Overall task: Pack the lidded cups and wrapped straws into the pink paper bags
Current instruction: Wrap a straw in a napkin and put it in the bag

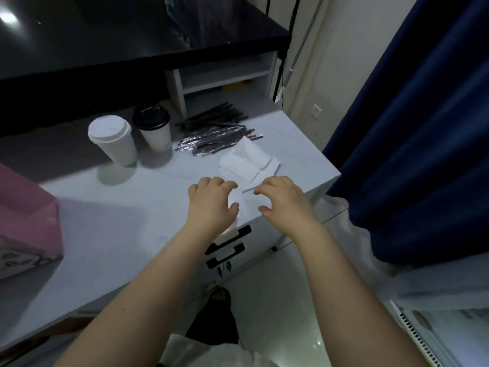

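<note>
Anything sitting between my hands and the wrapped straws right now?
Yes: a pile of white napkins lies on the counter, between both hands and the straws. The left hand and right hand are just short of it.

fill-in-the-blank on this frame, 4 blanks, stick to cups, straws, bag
1. ____ lidded cups stand on the counter.
2. The left cup, nearer the pink bag, has a ____ lid.
3. The right cup has a ____ lid.
4. The wrapped straws lie to the ____ of both cups.
Missing words: two; white; black; right.
</note>
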Available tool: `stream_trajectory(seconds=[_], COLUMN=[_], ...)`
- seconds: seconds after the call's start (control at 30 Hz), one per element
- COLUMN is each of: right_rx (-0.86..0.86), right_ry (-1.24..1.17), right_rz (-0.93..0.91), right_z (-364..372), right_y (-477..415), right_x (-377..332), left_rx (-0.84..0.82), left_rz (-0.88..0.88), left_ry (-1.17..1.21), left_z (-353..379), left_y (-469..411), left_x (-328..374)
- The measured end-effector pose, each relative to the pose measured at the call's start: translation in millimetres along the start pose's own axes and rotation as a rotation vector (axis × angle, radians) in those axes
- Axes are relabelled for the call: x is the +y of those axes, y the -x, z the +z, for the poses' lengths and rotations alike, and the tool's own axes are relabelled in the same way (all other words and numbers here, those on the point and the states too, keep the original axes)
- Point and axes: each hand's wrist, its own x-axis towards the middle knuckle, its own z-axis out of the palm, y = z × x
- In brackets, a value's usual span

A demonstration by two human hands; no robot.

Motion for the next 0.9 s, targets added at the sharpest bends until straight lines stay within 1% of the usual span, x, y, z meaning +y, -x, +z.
stream_trajectory(seconds=[0.1, 0.2, 0.37, 0.53, 0.63, 0.7, 0.77, 0.83, 0.9], right_rx=[-0.029, -0.015, -0.019, -0.057, -0.054, -0.081, -0.089, -0.074, -0.047], right_ry=[-0.01, -0.025, -0.121, -0.174, -0.191, -0.155, -0.096, -0.091, -0.11], right_rz=[0.008, 0.033, 0.035, 0.007, -0.069, -0.093, -0.079, -0.088, -0.144], right_z=[-3, -3, 15, 22, 26, 31, 33, 35, 38], right_y=[-45, -87, -137, -187, -225, -250, -273, -294, -314], right_x=[6, 15, 24, 45, 53, 56, 62, 71, 76], left_rx=[-0.029, -0.009, 0.037, 0.042, 0.079, 0.112, 0.142, 0.166, 0.196], left_rz=[-0.04, -0.081, -0.195, -0.297, -0.377, -0.44, -0.478, -0.497, -0.525], left_ry=[0.039, 0.071, 0.117, 0.119, 0.108, 0.123, 0.134, 0.143, 0.152], left_z=[9, 14, 21, 31, 37, 39, 41, 42, 42], left_y=[-40, -84, -139, -169, -184, -193, -200, -207, -215], left_x=[-17, -32, -50, -57, -63, -64, -61, -57, -53])
